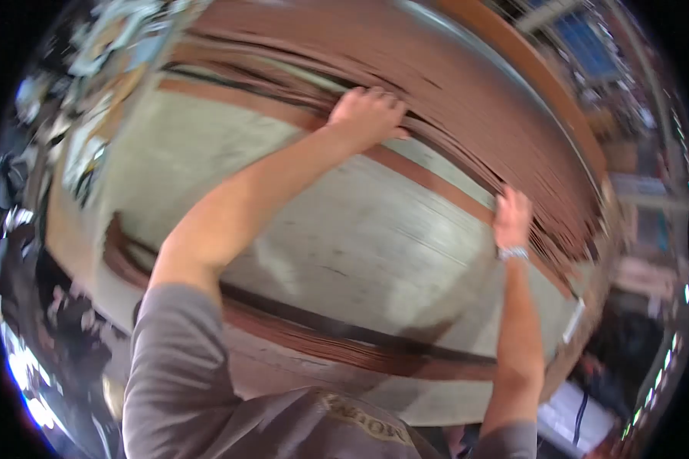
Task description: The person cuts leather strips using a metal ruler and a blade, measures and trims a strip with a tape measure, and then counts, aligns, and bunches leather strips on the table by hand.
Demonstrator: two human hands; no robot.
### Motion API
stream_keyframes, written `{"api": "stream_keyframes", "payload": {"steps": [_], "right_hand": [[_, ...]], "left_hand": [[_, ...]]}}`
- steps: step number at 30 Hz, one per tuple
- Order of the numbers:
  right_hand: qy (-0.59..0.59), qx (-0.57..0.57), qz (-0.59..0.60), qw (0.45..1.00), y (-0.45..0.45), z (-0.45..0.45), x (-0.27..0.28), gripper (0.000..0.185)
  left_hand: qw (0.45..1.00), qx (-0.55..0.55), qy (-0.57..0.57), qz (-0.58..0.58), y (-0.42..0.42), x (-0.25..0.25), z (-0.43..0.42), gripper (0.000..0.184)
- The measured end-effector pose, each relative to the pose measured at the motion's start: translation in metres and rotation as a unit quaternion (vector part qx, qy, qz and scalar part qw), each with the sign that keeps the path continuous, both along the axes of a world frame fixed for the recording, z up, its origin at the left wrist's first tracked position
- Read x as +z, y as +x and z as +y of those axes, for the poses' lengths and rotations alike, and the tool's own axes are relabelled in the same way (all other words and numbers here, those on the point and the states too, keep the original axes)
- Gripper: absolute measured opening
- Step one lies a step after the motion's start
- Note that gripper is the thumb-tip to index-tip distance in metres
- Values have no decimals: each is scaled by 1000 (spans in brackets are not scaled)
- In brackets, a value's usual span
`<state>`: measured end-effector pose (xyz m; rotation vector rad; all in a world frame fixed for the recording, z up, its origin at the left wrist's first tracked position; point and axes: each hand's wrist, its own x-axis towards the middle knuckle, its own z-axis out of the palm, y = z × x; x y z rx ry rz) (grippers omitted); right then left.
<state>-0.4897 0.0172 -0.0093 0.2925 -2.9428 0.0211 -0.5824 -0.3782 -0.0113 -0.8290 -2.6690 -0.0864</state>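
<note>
Long reddish-brown strips [467,92] lie in a thick stack across the far side of the pale worktop [344,229]. My left hand [370,113] is at the near edge of this stack, its fingers curled over the strips. Farther right, my right hand [513,218] touches the same edge, fingers close together, with a band on the wrist. What the fingertips of both hands hold is too blurred to make out. A single flat brown strip [436,183] runs along the worktop beneath my hands.
A second bundle of brown strips [321,342] lies along the near edge, beside a dark bar [306,314]. Behind the stack rises an orange-brown board [543,76]. Cluttered papers and tools [92,153] are at the left.
</note>
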Motion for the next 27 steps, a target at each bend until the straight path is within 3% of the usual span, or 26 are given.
{"api": "stream_keyframes", "payload": {"steps": [2, 5, 6, 9, 11, 15, 18, 19, 22, 25, 27], "right_hand": [[-9, 37, 39, 998, -2, 11, -9, 33], [-10, 35, 22, 999, -2, 15, -10, 34], [-2, 38, 23, 999, -1, 17, -11, 35], [15, 28, 19, 999, -1, 17, -15, 36], [19, 33, 23, 999, -2, 19, -18, 37], [15, 38, -7, 999, -1, 18, -8, 37], [10, 32, -28, 999, 0, 14, 2, 34], [11, 33, -19, 999, 1, 13, 2, 34], [-1, 16, -17, 1000, 5, 7, 1, 34], [-24, -15, -40, 999, 7, 2, 4, 37], [-15, -2, -23, 1000, 8, 4, 2, 39]], "left_hand": [[998, 6, -8, 62, -13, -6, -55, 54], [998, 28, -30, 50, -31, -3, -145, 54], [1000, 21, -11, -3, -35, 8, -176, 52], [1000, 24, 4, 14, -54, 9, -261, 50], [996, 81, 4, -22, -62, 16, -300, 49], [995, 87, -10, 43, -75, 18, -347, 45], [982, 179, 67, 9, -72, 17, -375, 47], [963, 247, 97, -52, -74, 19, -383, 52], [913, 229, 334, -47, -75, 3, -391, 57], [849, 159, 487, -126, -85, -5, -395, 72], [853, 183, 464, -155, -83, -2, -397, 80]]}}
